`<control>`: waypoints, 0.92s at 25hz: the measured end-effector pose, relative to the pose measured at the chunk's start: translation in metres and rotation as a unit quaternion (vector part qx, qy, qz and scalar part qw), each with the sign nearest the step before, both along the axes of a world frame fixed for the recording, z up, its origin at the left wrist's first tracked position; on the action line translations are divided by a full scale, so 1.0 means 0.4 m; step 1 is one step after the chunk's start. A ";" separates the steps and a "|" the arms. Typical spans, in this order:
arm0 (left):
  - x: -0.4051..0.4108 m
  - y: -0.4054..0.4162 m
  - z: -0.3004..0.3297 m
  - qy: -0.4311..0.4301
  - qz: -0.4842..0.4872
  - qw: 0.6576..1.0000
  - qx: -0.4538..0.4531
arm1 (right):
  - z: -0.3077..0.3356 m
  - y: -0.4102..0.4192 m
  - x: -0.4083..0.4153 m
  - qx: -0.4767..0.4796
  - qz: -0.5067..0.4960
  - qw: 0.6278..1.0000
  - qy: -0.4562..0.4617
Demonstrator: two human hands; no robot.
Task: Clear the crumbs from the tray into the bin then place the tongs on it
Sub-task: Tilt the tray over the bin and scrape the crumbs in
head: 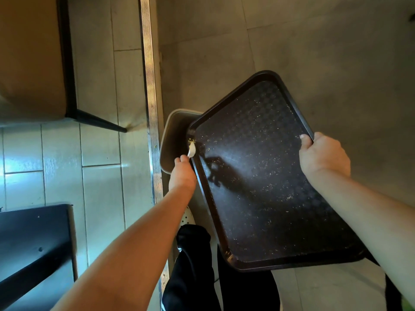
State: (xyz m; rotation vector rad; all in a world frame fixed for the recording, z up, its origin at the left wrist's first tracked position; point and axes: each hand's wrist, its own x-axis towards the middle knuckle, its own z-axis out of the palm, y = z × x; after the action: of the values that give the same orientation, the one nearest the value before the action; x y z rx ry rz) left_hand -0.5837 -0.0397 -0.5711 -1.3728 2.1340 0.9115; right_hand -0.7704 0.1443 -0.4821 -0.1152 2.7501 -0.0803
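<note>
Your right hand (323,154) grips the dark tray (258,176) by its far edge, tilted over the beige bin (171,133). Your left hand (182,173) pinches a small white scrap (191,149), touching the crumbs (191,140) at the tray's corner.

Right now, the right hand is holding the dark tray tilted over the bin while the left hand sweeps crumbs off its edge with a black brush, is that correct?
Nearly: the head view shows the left hand holding a small white tool, not a black brush. The right hand does hold the tray over the bin.
</note>
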 end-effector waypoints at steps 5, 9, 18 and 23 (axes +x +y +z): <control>-0.014 -0.005 -0.002 0.018 -0.030 0.999 -0.009 | 0.004 0.000 0.002 0.004 0.004 1.000 0.001; -0.027 -0.028 -0.013 -0.008 -0.009 1.000 0.002 | 0.003 -0.005 0.000 0.007 0.006 1.000 -0.001; -0.044 -0.035 -0.017 -0.008 0.018 1.000 0.002 | -0.006 -0.019 -0.003 -0.008 0.008 1.000 -0.004; -0.051 -0.039 -0.012 0.019 0.021 0.999 -0.021 | -0.012 -0.018 -0.010 -0.009 0.010 1.000 -0.004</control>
State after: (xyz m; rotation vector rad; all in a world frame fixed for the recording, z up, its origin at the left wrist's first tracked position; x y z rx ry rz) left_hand -0.6043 -0.0553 -0.5758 -1.4373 2.1712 0.9213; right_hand -0.7743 0.1371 -0.4867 -0.1465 2.7409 -0.0997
